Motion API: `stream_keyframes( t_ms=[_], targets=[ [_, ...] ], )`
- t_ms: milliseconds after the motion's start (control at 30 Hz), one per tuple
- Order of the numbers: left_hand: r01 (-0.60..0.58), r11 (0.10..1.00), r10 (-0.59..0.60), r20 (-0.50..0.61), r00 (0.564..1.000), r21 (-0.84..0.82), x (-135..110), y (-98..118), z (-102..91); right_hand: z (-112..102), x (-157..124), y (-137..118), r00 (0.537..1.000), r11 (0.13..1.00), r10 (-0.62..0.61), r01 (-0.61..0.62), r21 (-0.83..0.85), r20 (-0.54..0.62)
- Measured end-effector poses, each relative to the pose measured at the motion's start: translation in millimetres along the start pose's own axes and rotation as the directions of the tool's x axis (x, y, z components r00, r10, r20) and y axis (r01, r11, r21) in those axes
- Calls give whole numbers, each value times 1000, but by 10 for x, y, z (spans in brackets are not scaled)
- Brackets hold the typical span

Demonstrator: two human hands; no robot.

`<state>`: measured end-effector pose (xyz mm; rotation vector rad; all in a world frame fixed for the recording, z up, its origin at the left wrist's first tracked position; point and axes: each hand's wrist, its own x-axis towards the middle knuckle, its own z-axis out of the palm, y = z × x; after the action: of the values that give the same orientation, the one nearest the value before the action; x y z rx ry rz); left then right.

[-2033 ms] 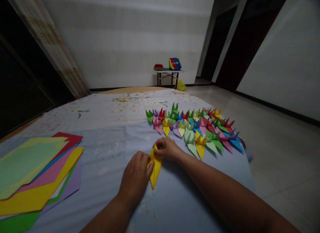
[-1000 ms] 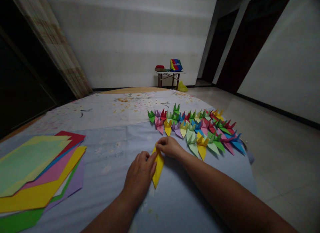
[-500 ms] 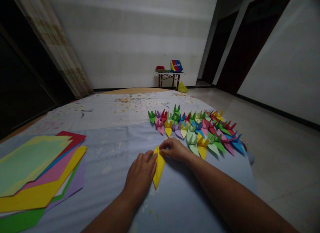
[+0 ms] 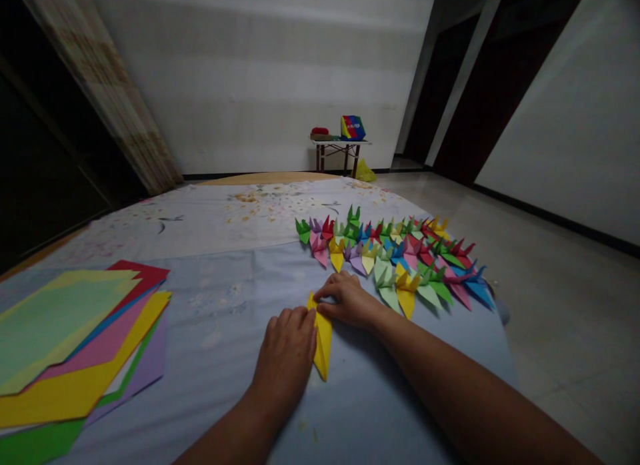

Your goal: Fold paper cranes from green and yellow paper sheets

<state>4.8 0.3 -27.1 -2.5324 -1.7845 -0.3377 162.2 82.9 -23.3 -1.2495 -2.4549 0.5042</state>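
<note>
A narrow, kite-shaped piece of folded yellow paper (image 4: 323,342) lies on the light blue cloth, its lower point towards me. Along its left edge, my left hand (image 4: 287,348) holds it down, fingers curled and close together, thumb on the paper. My right hand (image 4: 347,298) pinches its upper part between thumb and forefinger; the fingertips cover some of the folds. Just beyond my right hand stand rows of folded paper cranes (image 4: 384,275) in green, yellow, pink, red, blue and purple.
Coloured paper sheets (image 4: 65,318) lie fanned in a stack at the left. A flowered cloth (image 4: 210,215) covers the far side of the round table. Past it, a small table (image 4: 343,143) against the wall bears a multicoloured bag (image 4: 353,128), with a yellow plastic bag (image 4: 365,172) below.
The yellow paper has turned slightly, its lower point swinging to the right. My left hand has shifted a little right along with it; my right hand still pinches the top.
</note>
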Motion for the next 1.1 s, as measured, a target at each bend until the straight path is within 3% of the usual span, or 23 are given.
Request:
stream_keyframes(
  t_ms=[300, 500, 1100],
  targets=[
    [-12, 1000, 12, -29, 1000, -15, 3, -8, 44, -23, -9, -24, 993, 981, -112, 108, -159, -20],
    [-2, 1000, 1, -42, 999, -20, 5, -6, 63, -46, -45, -59, 983, 958, -181, 183, -220, 29],
    [10, 998, -11, -24, 1000, -55, 2, -8, 57, -63, -20, -87, 993, 963, -107, 118, -242, 59]
  ],
)
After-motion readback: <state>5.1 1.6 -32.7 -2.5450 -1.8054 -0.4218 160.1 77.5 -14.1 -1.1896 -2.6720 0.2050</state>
